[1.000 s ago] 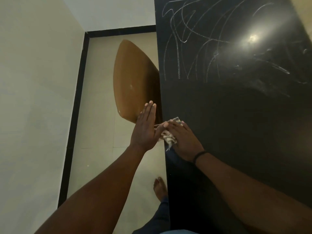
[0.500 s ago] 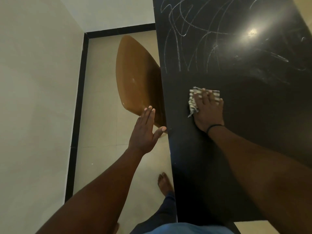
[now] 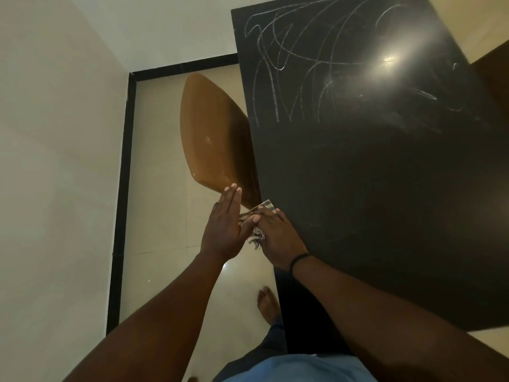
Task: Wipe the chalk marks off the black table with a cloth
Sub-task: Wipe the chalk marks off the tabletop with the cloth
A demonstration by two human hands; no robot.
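Note:
The black table [image 3: 385, 202] fills the right side, with white chalk marks [image 3: 297, 67] scribbled over its far half. A striped cloth [image 3: 265, 205] lies at the table's left edge, mostly hidden under my right hand [image 3: 278, 238], which presses it flat against the surface with straight fingers. My left hand [image 3: 224, 230] is held flat and upright just off the table's left edge, palm toward the cloth, its thumb touching my right fingers. Frayed cloth threads [image 3: 257, 238] hang between the two hands.
A brown chair seat [image 3: 214, 142] sits tucked under the table's left side. Pale tiled floor with a black skirting strip [image 3: 122, 188] runs along the wall on the left. My bare foot [image 3: 268, 303] stands beside the table's near left corner.
My right hand slid the cloth from the table's middle back to the left edge, meeting my left hand, which stayed beside the edge.

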